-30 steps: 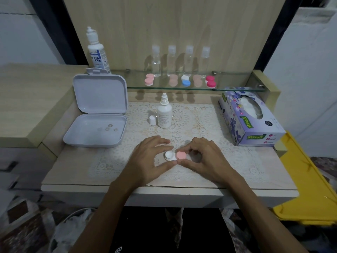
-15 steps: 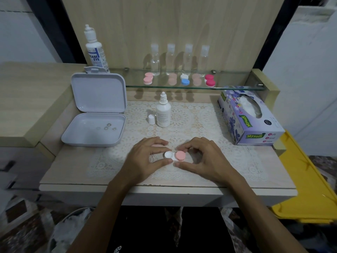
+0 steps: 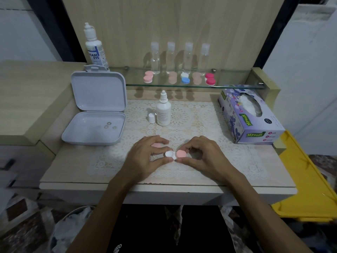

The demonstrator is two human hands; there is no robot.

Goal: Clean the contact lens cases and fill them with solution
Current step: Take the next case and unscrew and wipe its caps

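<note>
Pink cap (image 3: 157, 145) now off (Mysoft nearby)

A tissue box (image 3: 249, 115) stands beside a yellow bin (image 3: 306, 179).

Bare forearms; black shorts (image 3: 145, 234) with white logo (image 3: 116, 248).

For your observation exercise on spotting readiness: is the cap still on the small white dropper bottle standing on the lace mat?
No: the small white dropper bottle shows a bare nozzle, and its white cap stands beside it on the lace mat.
</note>
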